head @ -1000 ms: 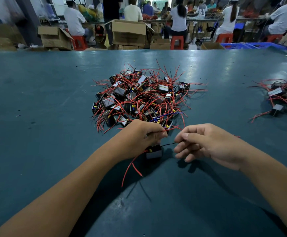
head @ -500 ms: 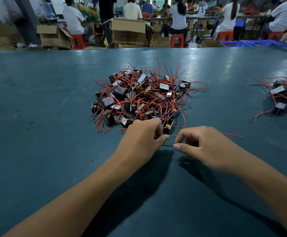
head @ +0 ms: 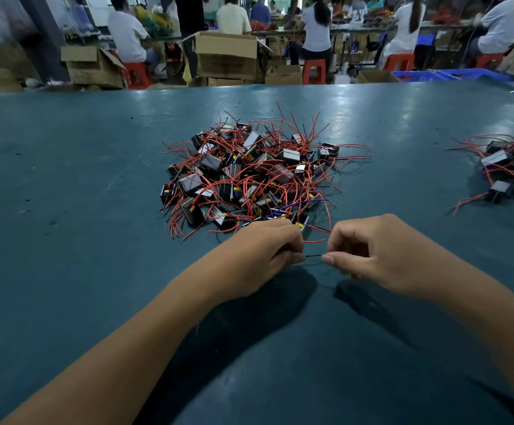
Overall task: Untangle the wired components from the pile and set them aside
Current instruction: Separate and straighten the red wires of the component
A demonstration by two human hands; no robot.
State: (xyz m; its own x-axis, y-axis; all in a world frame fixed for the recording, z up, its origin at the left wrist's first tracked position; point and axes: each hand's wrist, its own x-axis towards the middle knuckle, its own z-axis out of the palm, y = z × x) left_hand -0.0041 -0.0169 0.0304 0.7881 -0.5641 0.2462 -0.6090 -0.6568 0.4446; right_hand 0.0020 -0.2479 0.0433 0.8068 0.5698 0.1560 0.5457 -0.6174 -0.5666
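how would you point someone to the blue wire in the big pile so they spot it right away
Start at the big pile of black blocks and red wires in the middle of the teal table. Look at its near right edge, just beyond the left hand and right hand. The blue wire arcs there, the only blue strand visible among red ones.

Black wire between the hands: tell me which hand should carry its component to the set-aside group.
Probably the right hand: it pinches the black wire and is nearer the set-aside group at the table's right. The left hand lies against the pile.
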